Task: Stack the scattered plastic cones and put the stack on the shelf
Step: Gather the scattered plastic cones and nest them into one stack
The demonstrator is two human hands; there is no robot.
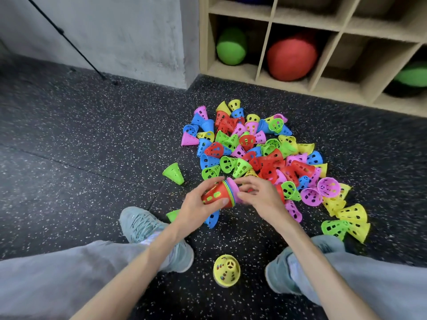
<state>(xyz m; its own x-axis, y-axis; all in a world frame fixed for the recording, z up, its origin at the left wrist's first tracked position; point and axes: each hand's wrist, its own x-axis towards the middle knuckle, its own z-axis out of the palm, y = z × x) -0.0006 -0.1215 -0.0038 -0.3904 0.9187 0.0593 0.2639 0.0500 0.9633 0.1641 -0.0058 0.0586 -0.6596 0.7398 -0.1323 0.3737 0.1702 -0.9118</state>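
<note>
centre of the frame, low: my left hand (196,204) is wrapped round a short stack (219,195) of nested cones, red one outermost, lying on its side with the wide rims pointing right. my right hand (256,195) pinches a pink cone (232,189) at the rim end of that stack, looks like it's being seated on, though i can't tell how far it's in. the rest of the loose cones (254,155) sit in a big heap on the speckled floor (92,146) just above the hands, mid-right of the frame, with strays: a green cone (174,173) left of the heap, a yellow cone (226,270) mouth-up at bottom centre between my shoes. shelf (261,72) is upper right, wooden cubbies, a green ball (231,46) and a red ball (292,57) in the bottom ones. handling guess: thin perforated plastic, very light, a bit flexible at the rim, stiff enough to nest; smooth so they slide into each other easily but can jam if pushed in crooked. best hold on a loose one is by the wide rim, thumb and fingers on opposite sides; the stack wants a full wrap around the body so it doesn't telescope apart. task is early, most cones not yet stacked.
</note>
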